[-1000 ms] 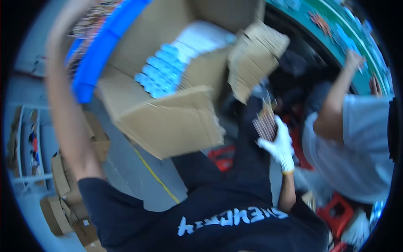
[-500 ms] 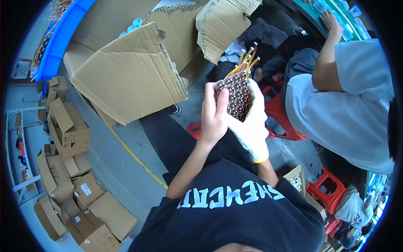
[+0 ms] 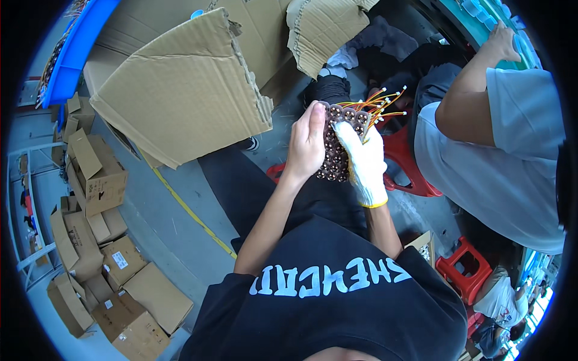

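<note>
A dark block of small round parts (image 3: 335, 157) with orange and yellow wires (image 3: 380, 102) fanning from its top is held up in front of the chest, between both hands. The bare left hand (image 3: 307, 144) is closed around the block's left edge, thumb up along its side; the right hand (image 3: 362, 157), in a white knit glove, is wrapped around the right edge with its fingers laid over the block's face. Little open room is left around the block. Just above and to the left, the torn flap of a large open cardboard box (image 3: 180, 90) reaches close to the left hand, and a second ragged flap (image 3: 322, 30) hangs above the wires. To the right, a seated person in a pale blue shirt (image 3: 506, 150) is close by, an arm raised to a green surface (image 3: 481, 24) at the top edge; a red plastic stool (image 3: 409, 168) is seen between that person and the gloved hand. Below the hands, the dark trousers and black shirt of the wearer fill the view. The freest space lies on the grey floor (image 3: 180, 210) to the left, crossed by a yellow line (image 3: 192, 213). Further left, small cardboard boxes (image 3: 96, 180) are stacked along the rim, and a blue crate (image 3: 75, 54) stands at the upper left. Another red stool (image 3: 466, 268) stands at the lower right.
</note>
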`<state>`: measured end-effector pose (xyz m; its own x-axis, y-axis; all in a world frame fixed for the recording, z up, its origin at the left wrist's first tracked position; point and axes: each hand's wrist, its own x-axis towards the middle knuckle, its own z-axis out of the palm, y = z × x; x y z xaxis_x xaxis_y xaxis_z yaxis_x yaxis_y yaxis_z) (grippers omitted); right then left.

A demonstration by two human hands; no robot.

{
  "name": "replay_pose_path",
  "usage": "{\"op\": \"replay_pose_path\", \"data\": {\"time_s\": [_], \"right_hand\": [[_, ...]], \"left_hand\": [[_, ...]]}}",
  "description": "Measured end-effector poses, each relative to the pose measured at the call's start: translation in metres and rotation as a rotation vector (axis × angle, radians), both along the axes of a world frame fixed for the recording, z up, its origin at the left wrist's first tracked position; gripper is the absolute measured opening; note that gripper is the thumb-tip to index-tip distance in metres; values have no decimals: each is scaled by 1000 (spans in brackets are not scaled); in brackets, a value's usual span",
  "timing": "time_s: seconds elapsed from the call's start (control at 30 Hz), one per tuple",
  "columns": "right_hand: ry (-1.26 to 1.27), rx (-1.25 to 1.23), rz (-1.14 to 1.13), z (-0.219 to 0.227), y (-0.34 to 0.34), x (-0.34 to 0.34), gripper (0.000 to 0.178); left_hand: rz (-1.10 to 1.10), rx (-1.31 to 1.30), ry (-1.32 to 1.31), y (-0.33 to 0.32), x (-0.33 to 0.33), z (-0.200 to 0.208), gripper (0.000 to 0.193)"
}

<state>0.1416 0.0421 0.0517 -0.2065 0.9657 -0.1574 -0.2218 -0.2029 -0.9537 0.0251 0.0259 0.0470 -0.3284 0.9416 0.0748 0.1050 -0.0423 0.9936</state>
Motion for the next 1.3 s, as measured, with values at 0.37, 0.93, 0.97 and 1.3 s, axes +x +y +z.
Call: {"op": "replay_pose_path", "data": {"time_s": [0.37,0.93,0.97,1.3], "right_hand": [[170,-122,-9,-16,9,-5,28],[11,-137,251,-78,12,33,54],[24,-115,214,-88,11,34,57],[6,-186,75,-85,18,32,75]], "left_hand": [[-30,-60,-544,10,6,-13,42],[298,99,301,63,-7,-22,34],[229,74,338,66,-3,-12,34],[147,254,413,55,1,95,32]]}}
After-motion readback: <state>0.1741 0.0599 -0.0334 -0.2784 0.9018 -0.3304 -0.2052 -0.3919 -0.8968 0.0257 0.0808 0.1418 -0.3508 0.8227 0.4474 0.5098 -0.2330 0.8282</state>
